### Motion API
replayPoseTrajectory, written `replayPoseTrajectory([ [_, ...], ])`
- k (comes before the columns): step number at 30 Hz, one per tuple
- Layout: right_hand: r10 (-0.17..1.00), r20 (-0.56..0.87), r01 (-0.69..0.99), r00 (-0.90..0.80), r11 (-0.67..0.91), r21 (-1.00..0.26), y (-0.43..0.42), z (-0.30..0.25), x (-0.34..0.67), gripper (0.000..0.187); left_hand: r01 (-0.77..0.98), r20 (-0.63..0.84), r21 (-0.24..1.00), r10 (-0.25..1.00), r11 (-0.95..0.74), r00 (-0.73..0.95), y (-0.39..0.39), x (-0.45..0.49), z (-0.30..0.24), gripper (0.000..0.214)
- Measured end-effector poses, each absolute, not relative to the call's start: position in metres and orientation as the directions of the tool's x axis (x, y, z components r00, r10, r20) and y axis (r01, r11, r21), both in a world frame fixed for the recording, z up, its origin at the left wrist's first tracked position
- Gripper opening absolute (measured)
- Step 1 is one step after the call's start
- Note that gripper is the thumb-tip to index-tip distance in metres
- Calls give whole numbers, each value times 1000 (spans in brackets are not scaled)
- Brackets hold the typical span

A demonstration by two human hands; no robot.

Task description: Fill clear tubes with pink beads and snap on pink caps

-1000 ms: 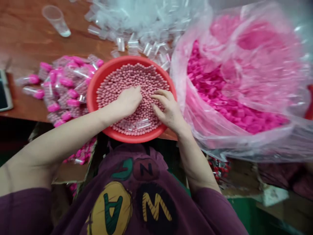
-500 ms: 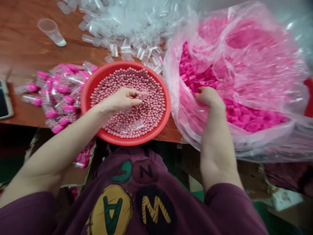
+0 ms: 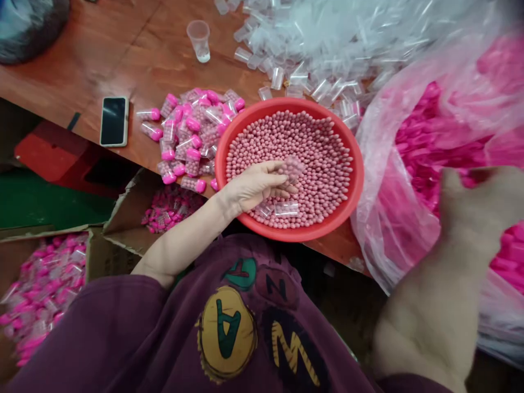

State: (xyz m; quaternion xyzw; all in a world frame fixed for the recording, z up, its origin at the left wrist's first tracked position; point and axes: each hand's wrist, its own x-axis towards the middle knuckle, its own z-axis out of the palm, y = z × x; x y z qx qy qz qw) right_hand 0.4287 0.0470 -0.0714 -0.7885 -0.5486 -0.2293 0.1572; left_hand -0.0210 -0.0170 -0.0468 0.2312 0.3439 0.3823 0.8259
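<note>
A red bowl (image 3: pixel 229 139) full of small pink balls (image 3: pixel 311 153) sits at the table's near edge. Over it, my left hand (image 3: pixel 256 185) is closed on a clear tube filled with pink balls (image 3: pixel 291 167). Two more clear tubes (image 3: pixel 282 208) lie on the balls below it. My right hand (image 3: pixel 475 210) is inside a big clear plastic bag of bright pink caps (image 3: pixel 426 136). It is blurred and seen from the back, so its fingers do not show.
Capped, filled tubes (image 3: pixel 188 131) are piled left of the bowl. Empty clear tubes (image 3: pixel 311 60) are heaped behind it. A phone (image 3: pixel 113 121) and a plastic cup (image 3: pixel 199 39) lie on the wooden table (image 3: pixel 123 60). Cardboard boxes of finished tubes (image 3: pixel 41 284) stand below left.
My right hand left the bowl and went into the cap bag. My left hand lifted a filled tube from the balls. The view swung left, showing the phone and boxes.
</note>
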Motion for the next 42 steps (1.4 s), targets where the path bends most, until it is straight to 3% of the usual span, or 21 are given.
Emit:
replayPoseTrajectory([
  [2,672,621,910,405,-361,-203,40,-70,398,38,-479,-422,621,780,620,463,-20,-19,-49,17],
  [3,613,650,892,449,-260,-371,36,-69,377,41,-485,-429,613,778,624,459,-21,-17,-50,16],
  [5,622,610,726,491,95,-681,24,-67,329,19,-500,-439,603,782,622,442,-22,-14,-50,12],
  [6,688,568,587,451,251,-770,17,-65,303,16,-508,-446,599,784,620,431,-23,-13,-50,10],
  [7,763,536,475,360,345,-809,9,-63,279,25,-514,-452,596,786,618,421,-23,-12,-50,9],
  [9,878,445,368,177,360,-857,-6,-59,237,33,-527,-456,599,798,603,394,-24,-11,-50,9],
  [13,925,347,405,-157,381,-831,-24,-51,194,34,-542,-446,625,827,562,343,-26,-13,-54,8],
  [19,884,400,477,-241,467,-745,-25,-53,189,15,-513,-427,688,858,514,286,-29,-16,-59,5],
  [23,829,416,468,-372,555,-688,-22,-49,193,13,-476,-420,734,875,484,243,-32,-16,-57,3],
  [27,779,393,619,-489,627,-473,-15,-51,209,16,-462,-438,749,878,475,193,-32,-14,-56,5],
  [30,788,413,730,-457,597,-332,-13,-61,217,17,-495,-457,723,871,481,180,-29,-14,-56,7],
  [32,821,460,709,-339,544,-448,-15,-67,214,14,-521,-486,678,848,518,212,-26,-15,-55,9],
  [36,877,463,512,-125,457,-728,-24,-63,195,11,-563,-477,572,800,596,364,-24,-21,-53,8],
  [39,874,466,449,-138,475,-757,-28,-47,183,10,-587,-410,569,817,576,405,-26,-24,-52,12],
  [42,859,451,460,-241,511,-726,-28,-32,184,10,-604,-359,630,873,488,331,-32,-23,-53,19],
])
